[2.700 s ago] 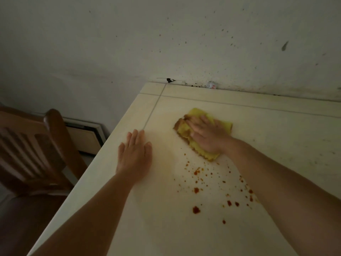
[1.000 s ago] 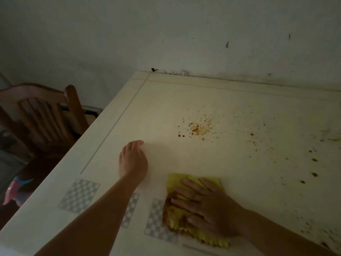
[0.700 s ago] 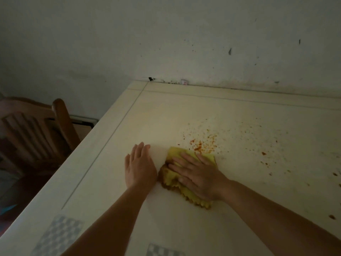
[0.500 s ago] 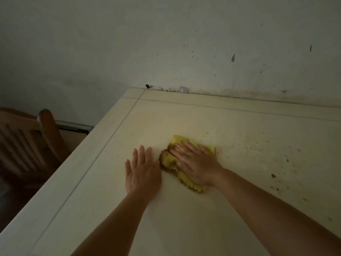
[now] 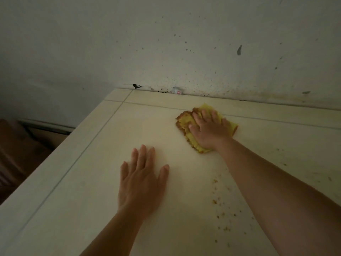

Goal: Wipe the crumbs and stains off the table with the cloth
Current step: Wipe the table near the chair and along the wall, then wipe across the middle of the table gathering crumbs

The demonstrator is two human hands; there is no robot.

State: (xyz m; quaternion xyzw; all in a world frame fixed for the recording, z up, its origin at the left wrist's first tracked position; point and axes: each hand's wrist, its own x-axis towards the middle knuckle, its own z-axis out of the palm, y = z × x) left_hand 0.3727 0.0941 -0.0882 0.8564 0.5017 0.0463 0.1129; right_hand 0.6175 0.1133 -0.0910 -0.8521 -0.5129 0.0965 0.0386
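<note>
A folded yellow cloth [image 5: 186, 120] with brown-stained edges lies on the cream table [image 5: 92, 163] near its far edge. My right hand [image 5: 208, 129] presses flat on top of the cloth, fingers spread and pointing toward the wall. My left hand [image 5: 142, 180] rests palm down on the bare tabletop, nearer to me and to the left of the cloth, holding nothing. Small orange-brown crumbs and faint stains [image 5: 223, 213] are scattered on the table under and beside my right forearm. More dark specks [image 5: 282, 157] dot the right side.
A spotted white wall [image 5: 166, 43] rises right behind the table's far edge. A small white scrap [image 5: 177, 91] and dark bits [image 5: 136, 86] lie in the gap at the wall. The table's left edge drops to a dark floor with a wooden chair [image 5: 16, 154].
My right hand has pushed the cloth away from me toward the wall. The reddish crumb patch it passed over is now fainter. My left hand stays flat on the table.
</note>
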